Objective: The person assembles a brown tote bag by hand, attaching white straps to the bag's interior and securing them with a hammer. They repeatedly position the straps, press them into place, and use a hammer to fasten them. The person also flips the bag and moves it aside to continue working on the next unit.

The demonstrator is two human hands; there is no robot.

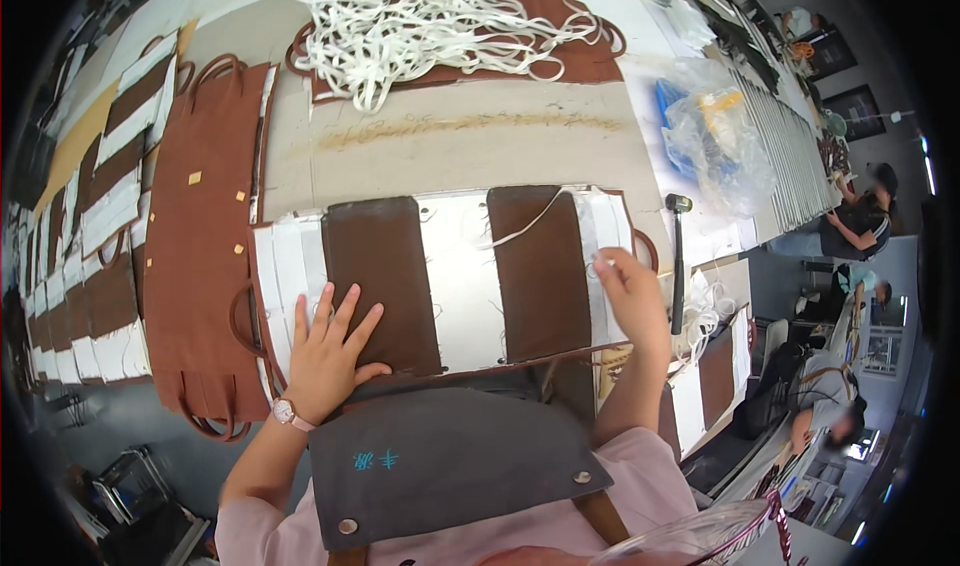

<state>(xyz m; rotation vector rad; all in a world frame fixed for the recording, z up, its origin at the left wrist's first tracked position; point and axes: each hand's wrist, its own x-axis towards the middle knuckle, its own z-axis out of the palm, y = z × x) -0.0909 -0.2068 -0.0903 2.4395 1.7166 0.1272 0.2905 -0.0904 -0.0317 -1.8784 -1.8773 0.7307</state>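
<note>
In front of me lies a flat bag piece [545, 296] with brown and white bands and a brown loop handle at each end. My left hand [328, 351] rests on its left part with fingers spread, across a white band and a brown one. Over the white band at the right end, my right hand [635, 291] has thumb and fingertips pinched together; what they hold is too small to make out. A thin white strap [530, 228] curves loosely over the right brown band. Just right of that hand lies a hammer [678, 261] with a black handle.
Left of the piece is a long reddish-brown bag piece [200, 266] with small yellow squares, beside stacked brown-and-white pieces [90, 296]. Tangled white straps [430, 41] lie at the back. A clear plastic bag [720, 146] sits at right. Other people work farther right.
</note>
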